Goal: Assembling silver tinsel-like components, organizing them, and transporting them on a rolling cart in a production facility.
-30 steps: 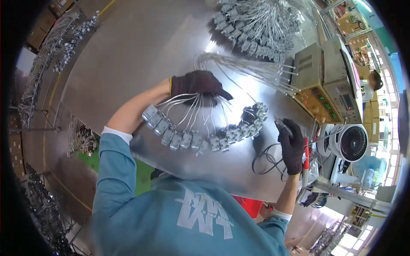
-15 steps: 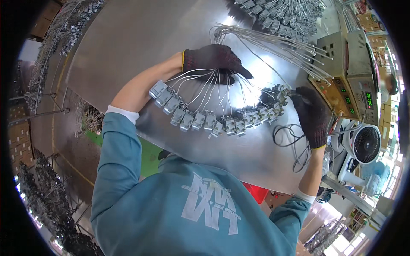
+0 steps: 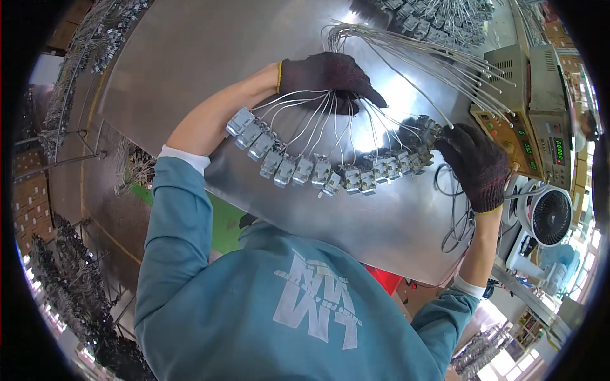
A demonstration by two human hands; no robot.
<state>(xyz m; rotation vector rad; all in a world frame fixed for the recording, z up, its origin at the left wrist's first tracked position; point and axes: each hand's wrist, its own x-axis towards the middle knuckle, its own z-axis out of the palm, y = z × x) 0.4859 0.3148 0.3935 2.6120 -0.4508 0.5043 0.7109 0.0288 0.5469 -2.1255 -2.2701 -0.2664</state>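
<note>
Raised over the metal table, my left hand (image 3: pixel 332 81) wears a dark knitted glove with a yellow cuff. Its fingers are wrapped round a bundle of thin silvery cables (image 3: pixel 406 52). Small grey block-shaped parts (image 3: pixel 304 170) hang from the near side of the bundle in a curved row. The free cable ends fan out to the right. My right hand (image 3: pixel 475 166), gloved alike, is closed at the row's right end. One single cable (image 3: pixel 413 82) runs down to its fingertips, which pinch the cable's end. Part of that grip is hidden by the glove.
Two stacked instruments (image 3: pixel 530 120) with green digits stand at the right, beside a round fan (image 3: pixel 549 217). A thin dark cord (image 3: pixel 456 222) lies looped at the table's right. More cabled parts (image 3: pixel 432 25) are piled at the far side. Hanging racks (image 3: pixel 70 298) line the left.
Both hands have shifted slightly up and to the right in the picture, the cable bundle and row of parts with them. The view has also moved a little. Both grips look the same.
</note>
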